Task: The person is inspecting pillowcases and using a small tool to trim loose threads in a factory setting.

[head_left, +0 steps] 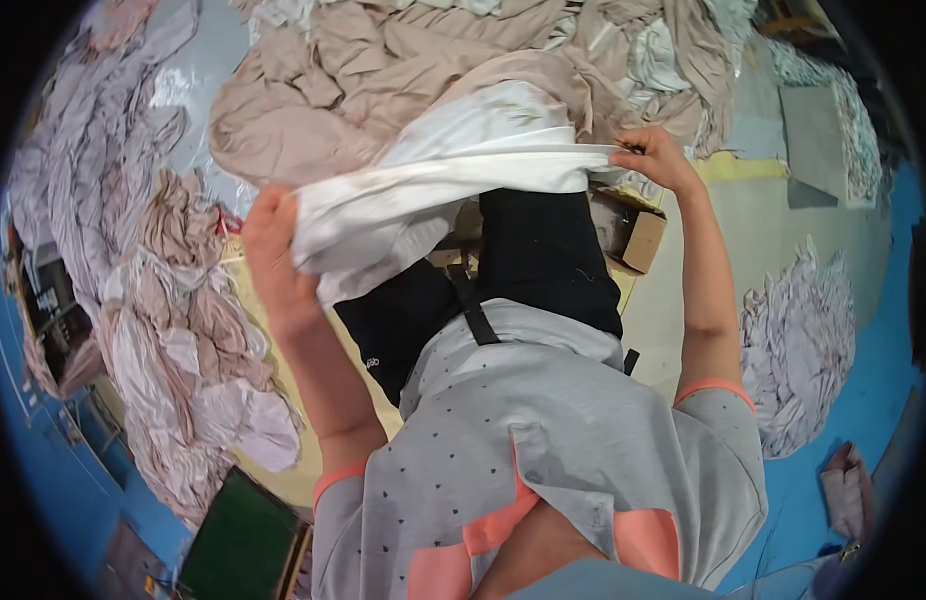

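A length of white fabric [433,176] with a faint printed pattern is stretched between my two hands, above my lap. At its left end my left hand [275,240] is closed around the cloth, with a loose part hanging below. My right hand [658,160] pinches the far right end of the same fabric, its thumb and fingers pressed together. Behind it, the white cloth runs up against a big heap of beige fabric [313,100]. Whether the white piece is joined to that heap cannot be made out.
Lilac-grey cloth [73,180] and beige-white cloth [203,350] are piled at my left. A cardboard box [643,240] stands beside my right leg. Further right lie a lilac pile [798,350] and a grey box [813,135]. A green panel [238,540] is at lower left.
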Available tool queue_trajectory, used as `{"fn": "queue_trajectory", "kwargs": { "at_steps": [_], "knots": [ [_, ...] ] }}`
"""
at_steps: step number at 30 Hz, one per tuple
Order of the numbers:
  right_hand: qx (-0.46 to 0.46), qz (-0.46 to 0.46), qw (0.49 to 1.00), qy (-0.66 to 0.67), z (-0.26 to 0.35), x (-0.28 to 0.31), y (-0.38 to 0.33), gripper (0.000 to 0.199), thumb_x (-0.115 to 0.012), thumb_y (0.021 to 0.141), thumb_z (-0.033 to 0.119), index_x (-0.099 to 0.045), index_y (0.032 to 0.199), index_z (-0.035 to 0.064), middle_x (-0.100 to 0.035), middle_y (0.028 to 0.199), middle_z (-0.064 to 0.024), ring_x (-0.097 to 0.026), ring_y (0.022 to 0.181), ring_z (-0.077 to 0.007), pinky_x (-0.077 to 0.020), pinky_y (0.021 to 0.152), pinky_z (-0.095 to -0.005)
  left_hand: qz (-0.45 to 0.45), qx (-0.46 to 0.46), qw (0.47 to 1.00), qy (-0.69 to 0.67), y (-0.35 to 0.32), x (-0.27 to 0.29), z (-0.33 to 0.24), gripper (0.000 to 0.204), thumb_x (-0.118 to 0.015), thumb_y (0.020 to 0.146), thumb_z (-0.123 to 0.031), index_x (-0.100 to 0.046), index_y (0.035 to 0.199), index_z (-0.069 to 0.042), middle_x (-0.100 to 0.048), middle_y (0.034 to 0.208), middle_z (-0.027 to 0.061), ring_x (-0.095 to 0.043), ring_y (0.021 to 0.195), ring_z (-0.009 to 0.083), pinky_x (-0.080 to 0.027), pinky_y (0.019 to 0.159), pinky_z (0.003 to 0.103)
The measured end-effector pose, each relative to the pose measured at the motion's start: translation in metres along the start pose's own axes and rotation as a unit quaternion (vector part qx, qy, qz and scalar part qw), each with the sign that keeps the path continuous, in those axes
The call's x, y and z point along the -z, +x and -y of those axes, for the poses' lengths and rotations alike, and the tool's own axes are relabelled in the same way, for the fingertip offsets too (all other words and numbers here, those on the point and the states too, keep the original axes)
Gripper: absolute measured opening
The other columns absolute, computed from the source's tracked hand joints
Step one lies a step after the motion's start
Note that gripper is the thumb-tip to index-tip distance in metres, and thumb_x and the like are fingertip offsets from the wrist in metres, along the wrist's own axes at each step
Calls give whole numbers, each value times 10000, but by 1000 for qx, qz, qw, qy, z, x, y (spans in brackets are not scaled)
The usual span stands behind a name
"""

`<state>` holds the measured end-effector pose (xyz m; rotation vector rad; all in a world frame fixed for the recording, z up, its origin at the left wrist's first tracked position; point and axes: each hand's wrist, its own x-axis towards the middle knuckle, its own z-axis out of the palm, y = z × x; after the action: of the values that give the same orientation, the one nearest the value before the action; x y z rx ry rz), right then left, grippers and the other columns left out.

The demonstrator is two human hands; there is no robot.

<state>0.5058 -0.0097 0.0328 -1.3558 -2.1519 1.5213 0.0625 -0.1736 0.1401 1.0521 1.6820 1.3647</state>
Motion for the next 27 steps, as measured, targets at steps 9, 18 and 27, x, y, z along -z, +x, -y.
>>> {"fn": "queue_trajectory", "kwargs": {
  "at_steps": [9, 18, 27],
  "knots": [
    [1, 40, 998, 50, 14, 20, -6, 164, -693, 808, 95, -578, 718, 19, -458, 623, 66, -380, 608, -35, -306, 532, -230, -107, 107, 986, 68, -2, 75, 68, 93, -589, 905, -64, -558, 819, -46, -541, 736, -5, -469, 642, 66, -401, 607, 212],
    [25, -6, 986, 166, 58, 18, -20, 183, -657, 852, 128, -580, 719, 29, -449, 624, 78, -358, 597, -18, -286, 531, -214, 6, -123, 875, 468, 11, -28, 31, 191, -671, 812, -116, -603, 954, -7, -620, 937, 150, -587, 885, 317, -456, 795, 393],
    [97, 20, 974, 203, 106, -4, -15, 89, -652, 857, 106, -635, 869, 19, -565, 766, 63, -458, 698, -8, -371, 611, -180, 407, 35, 911, 60, 15, -217, -4, 297, -721, 804, -237, -623, 985, -23, -631, 809, 29, -558, 690, 119, -449, 651, 262]
  ]
}}
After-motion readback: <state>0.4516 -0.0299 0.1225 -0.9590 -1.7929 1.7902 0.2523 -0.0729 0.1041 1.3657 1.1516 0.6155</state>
